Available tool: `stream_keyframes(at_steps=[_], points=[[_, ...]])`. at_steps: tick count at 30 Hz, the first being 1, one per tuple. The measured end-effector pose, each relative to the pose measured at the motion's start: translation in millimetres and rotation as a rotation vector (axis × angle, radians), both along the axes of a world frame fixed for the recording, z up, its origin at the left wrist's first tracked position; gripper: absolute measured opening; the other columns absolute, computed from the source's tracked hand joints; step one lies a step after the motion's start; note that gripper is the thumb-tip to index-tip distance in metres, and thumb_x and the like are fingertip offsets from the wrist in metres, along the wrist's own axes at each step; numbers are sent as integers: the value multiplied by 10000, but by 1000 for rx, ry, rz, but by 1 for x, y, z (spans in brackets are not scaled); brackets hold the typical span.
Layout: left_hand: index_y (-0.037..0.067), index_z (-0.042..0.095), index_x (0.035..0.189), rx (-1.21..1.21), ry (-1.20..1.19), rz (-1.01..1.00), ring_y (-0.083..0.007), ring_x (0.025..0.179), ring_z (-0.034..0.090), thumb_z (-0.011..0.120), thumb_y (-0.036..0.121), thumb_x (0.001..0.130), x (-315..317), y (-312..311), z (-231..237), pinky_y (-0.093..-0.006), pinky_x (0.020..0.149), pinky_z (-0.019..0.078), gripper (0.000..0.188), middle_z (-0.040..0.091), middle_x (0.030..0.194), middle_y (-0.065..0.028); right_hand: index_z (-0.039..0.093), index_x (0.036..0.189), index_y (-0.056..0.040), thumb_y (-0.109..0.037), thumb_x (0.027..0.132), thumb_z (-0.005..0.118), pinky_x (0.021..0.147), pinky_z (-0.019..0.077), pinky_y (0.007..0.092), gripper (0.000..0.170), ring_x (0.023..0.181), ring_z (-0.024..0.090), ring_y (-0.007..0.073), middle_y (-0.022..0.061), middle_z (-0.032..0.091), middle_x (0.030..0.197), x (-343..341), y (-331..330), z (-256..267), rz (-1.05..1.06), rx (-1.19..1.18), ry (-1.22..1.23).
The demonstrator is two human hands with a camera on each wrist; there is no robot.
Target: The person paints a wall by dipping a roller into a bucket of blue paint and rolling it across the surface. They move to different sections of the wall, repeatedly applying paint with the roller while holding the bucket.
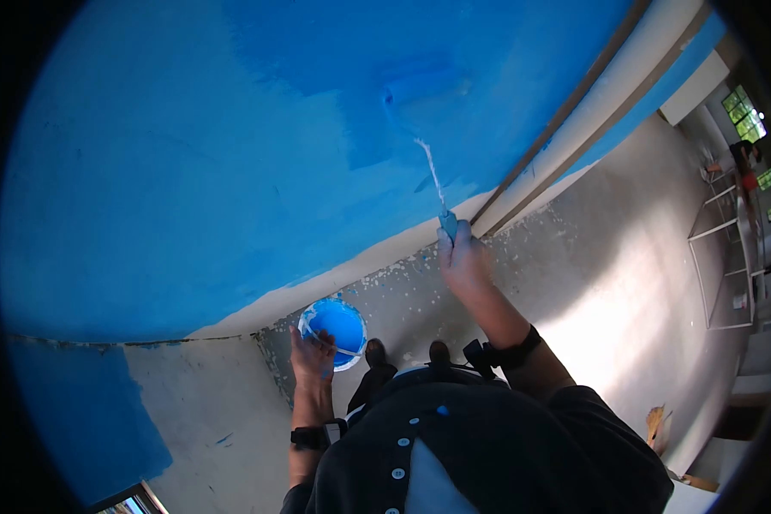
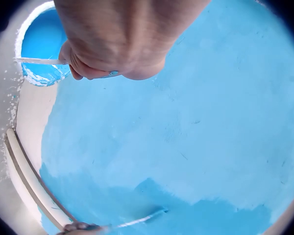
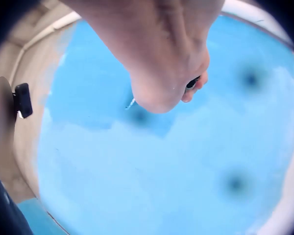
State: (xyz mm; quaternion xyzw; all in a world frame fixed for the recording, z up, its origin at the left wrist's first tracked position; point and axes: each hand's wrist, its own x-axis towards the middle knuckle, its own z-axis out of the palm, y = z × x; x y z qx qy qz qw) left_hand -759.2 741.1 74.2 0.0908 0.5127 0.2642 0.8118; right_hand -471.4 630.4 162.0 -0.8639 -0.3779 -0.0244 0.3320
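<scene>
Head view: the right hand [image 1: 469,264] grips the roller's smooth blue handle [image 1: 447,223]; a thin, paint-crusted rod [image 1: 433,167] leads to the cylindrical roller [image 1: 424,86] at the wall [image 1: 188,188]. The left hand [image 1: 314,355] holds the strap [image 1: 346,350] of a round bucket [image 1: 364,325] of glossy blue paint [image 1: 341,321]. The wall is patchy, two blues; the grey floor [image 1: 522,274] is paint-flecked, with windows [image 1: 744,114] beyond.

Left wrist view: left fingers curl at the strap, beside the bucket's smeared rim.

Right wrist view: right fingers are bent, mostly hidden; the rod's whitish tip shows.
</scene>
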Motion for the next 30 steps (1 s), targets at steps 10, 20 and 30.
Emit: stream_keyframes(at_steps=[10,20,30], points=[[-36,387,1086,-7,39,104,-225,782,478,405,590,779,4,-2,10,-334,698,377,697,477,837,-83,423,847,-18,-260,823,467,470,420,476,246,528,538,393,204,538,589,1,-55,-60,15,-126,119],[-34,402,1059,56,70,165,-234,722,497,348,595,799,7,-8,6,-320,603,373,683,510,807,-101,438,854,-7,-254,824,471,478,417,461,251,568,539,400,214,533,599,17,-18,-70,38,-160,-9],[-48,426,1045,235,139,183,-200,708,501,365,544,827,19,-28,52,-306,668,407,634,524,812,-110,466,775,-28,-274,800,502,524,425,461,249,568,545,372,184,547,604,61,-85,-57,318,-351,23]])
